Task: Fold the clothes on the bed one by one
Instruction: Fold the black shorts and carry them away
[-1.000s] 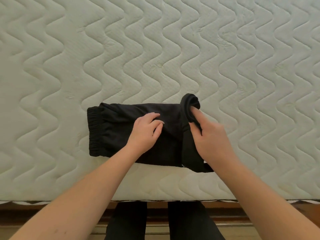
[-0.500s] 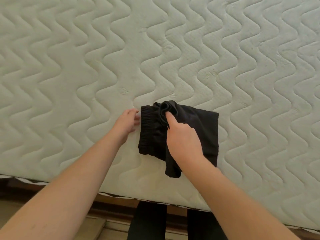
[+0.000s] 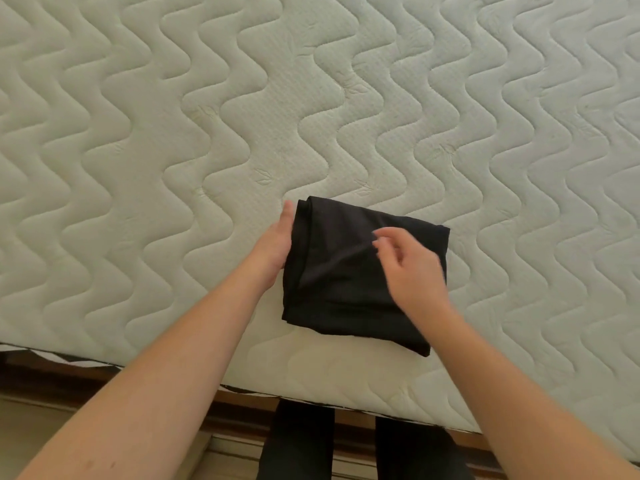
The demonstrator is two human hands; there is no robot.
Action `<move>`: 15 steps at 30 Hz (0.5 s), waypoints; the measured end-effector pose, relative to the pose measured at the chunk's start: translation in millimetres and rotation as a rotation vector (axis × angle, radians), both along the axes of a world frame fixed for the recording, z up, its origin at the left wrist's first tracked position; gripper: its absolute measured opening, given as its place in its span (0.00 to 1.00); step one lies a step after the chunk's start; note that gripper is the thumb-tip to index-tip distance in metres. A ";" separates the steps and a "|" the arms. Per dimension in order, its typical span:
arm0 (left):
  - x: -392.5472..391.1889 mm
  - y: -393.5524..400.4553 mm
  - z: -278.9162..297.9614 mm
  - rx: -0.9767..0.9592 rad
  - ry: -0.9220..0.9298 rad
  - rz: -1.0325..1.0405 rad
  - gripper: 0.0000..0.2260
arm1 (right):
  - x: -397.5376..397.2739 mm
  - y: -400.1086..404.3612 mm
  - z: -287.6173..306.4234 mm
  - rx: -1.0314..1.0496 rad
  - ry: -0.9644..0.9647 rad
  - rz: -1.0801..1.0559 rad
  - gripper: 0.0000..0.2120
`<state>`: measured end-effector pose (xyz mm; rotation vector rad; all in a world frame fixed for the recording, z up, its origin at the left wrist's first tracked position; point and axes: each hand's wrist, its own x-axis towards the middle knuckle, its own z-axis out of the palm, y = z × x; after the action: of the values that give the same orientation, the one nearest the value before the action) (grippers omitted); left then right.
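- Since a second ago, when the garment lay long across the mattress with its waistband at the left end and the far end raised in the right hand, it has become a compact dark square, folded over on itself.
- Half a second back the waistband still showed at the left with a flap hanging off the near edge; now no waistband shows, and the top face is smooth but for one diagonal crease.
- Judgement: this item's last fold looks done. What remains seems to be squaring the edges, setting it aside, then fetching the next piece. No other clothes are in view.
- Left to right, then. Left forearm comes in from the lower left, rising toward the bundle.
- Left hand: set edge-on against the square's left side, touching it. Fingers straight and pressed together, pointing away from the person; they seem to brace the edge, not grip it.
- Garment sits near the mattress's near edge, a little right of centre, between the two hands, slightly skewed, its near right corner lowest in frame.
- Right hand: above the square's right half, wrist reaching in from the lower right. Motion-blurred. Fingers loosely curled and a little apart, thumb and forefinger tips close together, pinching nothing visible. Whether it touches the cloth I cannot tell.
- Below the mattress: wood frame, and the person's dark-clad legs standing close against it.
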<state>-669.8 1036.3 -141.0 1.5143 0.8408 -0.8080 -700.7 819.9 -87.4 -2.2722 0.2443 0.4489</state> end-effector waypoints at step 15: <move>1.4 -20.6 12.6 0.086 -0.126 -0.135 0.20 | 30.9 -102.2 -31.7 0.320 0.640 -0.423 0.23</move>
<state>-668.4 1015.7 -128.4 1.6943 0.6933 -0.7734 -669.9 717.6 -119.1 -1.6476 0.8865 0.9025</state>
